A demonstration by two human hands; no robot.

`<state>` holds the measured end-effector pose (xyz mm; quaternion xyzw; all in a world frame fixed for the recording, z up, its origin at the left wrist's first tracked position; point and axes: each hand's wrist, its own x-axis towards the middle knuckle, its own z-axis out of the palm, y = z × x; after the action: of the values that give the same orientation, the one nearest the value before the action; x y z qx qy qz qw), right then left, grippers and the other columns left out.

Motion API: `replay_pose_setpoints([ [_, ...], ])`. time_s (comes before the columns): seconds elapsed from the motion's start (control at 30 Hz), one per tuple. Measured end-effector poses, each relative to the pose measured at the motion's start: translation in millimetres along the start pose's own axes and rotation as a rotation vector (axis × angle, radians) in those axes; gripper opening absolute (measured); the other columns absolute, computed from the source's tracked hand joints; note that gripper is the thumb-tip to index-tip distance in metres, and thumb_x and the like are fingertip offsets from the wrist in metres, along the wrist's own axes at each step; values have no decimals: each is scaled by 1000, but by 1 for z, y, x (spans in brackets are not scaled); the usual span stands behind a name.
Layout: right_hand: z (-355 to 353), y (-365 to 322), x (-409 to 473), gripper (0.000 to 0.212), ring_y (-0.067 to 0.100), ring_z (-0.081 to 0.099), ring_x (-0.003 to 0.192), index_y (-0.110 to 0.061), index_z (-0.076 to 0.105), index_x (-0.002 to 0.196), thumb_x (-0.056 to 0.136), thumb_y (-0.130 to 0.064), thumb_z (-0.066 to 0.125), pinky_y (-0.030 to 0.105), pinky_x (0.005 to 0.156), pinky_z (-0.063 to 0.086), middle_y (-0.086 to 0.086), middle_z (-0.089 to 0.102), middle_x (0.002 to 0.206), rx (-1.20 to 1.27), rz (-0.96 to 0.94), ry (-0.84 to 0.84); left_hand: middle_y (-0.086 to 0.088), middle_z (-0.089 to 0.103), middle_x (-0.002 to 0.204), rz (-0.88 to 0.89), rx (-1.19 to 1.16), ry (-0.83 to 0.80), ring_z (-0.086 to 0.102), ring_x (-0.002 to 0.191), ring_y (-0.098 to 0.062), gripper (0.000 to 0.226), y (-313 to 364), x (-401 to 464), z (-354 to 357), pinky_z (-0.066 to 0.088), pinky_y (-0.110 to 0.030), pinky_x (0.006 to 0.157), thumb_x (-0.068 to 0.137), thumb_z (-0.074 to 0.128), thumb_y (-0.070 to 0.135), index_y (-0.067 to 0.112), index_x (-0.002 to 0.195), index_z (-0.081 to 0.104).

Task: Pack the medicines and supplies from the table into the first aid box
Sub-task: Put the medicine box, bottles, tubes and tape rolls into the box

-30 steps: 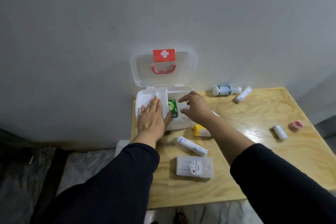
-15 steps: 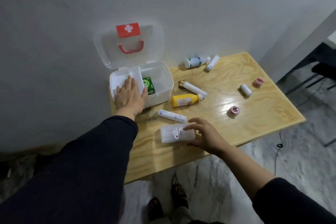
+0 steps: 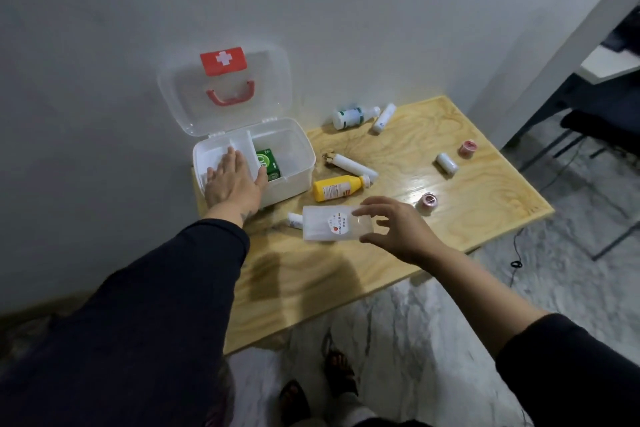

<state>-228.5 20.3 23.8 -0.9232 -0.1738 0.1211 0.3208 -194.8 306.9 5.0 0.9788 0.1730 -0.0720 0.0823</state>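
Observation:
The white first aid box (image 3: 294,163) stands open at the table's back left, its clear lid leaning on the wall. A green packet (image 3: 268,165) lies inside it. My left hand (image 3: 233,184) rests flat on the box's left compartment. My right hand (image 3: 394,229) grips the right end of a clear plastic case (image 3: 325,222) with a round label and holds it just above the table. A white tube (image 3: 294,218) peeks out behind the case. A yellow bottle (image 3: 337,187) and a long white tube (image 3: 351,165) lie beside the box.
On the wooden table (image 3: 467,218) lie a white-green bottle (image 3: 351,116), a small white tube (image 3: 383,118), a white roll (image 3: 446,164) and two pink tape rolls (image 3: 428,201) (image 3: 467,148). The wall is behind, marble floor and my feet below, a chair at right.
My right hand left the box, came down to the clear case at the table's front and has lifted it. The left hand stayed on the box. The view swung left.

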Motion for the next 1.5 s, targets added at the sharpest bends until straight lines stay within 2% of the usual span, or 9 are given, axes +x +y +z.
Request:
replay_pose_setpoints([
  [0.13, -21, -22, 27, 44, 21, 63, 99, -20, 69, 112, 70, -17, 81, 40, 89, 54, 2, 62, 122, -51, -37, 78, -6, -1, 163, 3, -12, -7, 5, 150, -20, 71, -1, -1, 1, 3, -40, 121, 98, 16, 52, 7, 153, 7],
  [0.33, -40, -55, 93, 43, 21, 60, 106, -23, 65, 116, 75, -24, 76, 33, 86, 50, 2, 61, 125, -248, -124, 138, -5, 0, 163, -10, -15, 4, 7, 150, -21, 71, -1, 1, 2, 5, -41, 121, 98, 16, 54, 9, 153, 8],
  [0.63, -17, -83, 181, 45, 25, 57, 114, -21, 59, 125, 81, -22, 70, 35, 93, 47, 4, 54, 131, -502, -278, -106, 1, -8, 162, -57, 6, 26, 0, 150, -14, 78, -1, 2, 7, 1, -36, 122, 87, -3, 55, 14, 154, 1],
  [0.77, 6, -79, 199, 43, 23, 51, 119, -20, 59, 125, 83, -25, 68, 33, 96, 44, 4, 54, 132, -488, -355, -111, 2, -3, 163, -64, -22, 74, 1, 150, -13, 72, -3, 4, 11, -1, -34, 121, 96, 14, 57, 15, 154, 4],
  [0.97, 24, -74, 218, 42, 22, 43, 116, -22, 59, 124, 84, -30, 66, 33, 95, 43, 2, 64, 121, -555, -457, -104, 2, -3, 163, -68, -25, 99, 2, 149, -13, 71, -8, 8, 14, -2, -33, 119, 95, 15, 56, 17, 153, 5],
  [1.07, 38, -80, 218, 31, 22, 50, 113, -21, 66, 115, 86, -11, 60, 36, 91, 50, 4, 68, 111, -534, -531, -128, 3, -4, 163, -67, -17, 99, 1, 149, -13, 71, -10, 9, 15, -4, -33, 118, 95, 16, 56, 18, 153, 4],
  [1.2, 53, -90, 215, 34, 25, 50, 111, -23, 66, 113, 85, -8, 58, 34, 95, 46, 1, 62, 121, -483, -545, -153, 5, -6, 162, -70, 5, 113, 0, 149, -11, 70, -9, 7, 15, -8, -30, 115, 95, 17, 56, 19, 153, 3],
  [1.33, 56, -88, 215, 41, 29, 43, 121, -26, 66, 114, 83, 0, 56, 35, 101, 41, 3, 48, 137, -354, -427, -174, 5, -6, 162, -47, -2, 108, -1, 149, -11, 69, -9, 4, 14, -11, -29, 114, 96, 18, 54, 20, 153, 2],
  [1.5, 59, -94, 214, 37, 26, 50, 118, -16, 67, 113, 83, 3, 56, 33, 102, 44, 8, 48, 131, -207, -304, -184, 3, -5, 163, -29, -9, 102, -2, 149, -12, 68, -8, -1, 13, -11, -29, 114, 97, 18, 54, 18, 153, 3],
])
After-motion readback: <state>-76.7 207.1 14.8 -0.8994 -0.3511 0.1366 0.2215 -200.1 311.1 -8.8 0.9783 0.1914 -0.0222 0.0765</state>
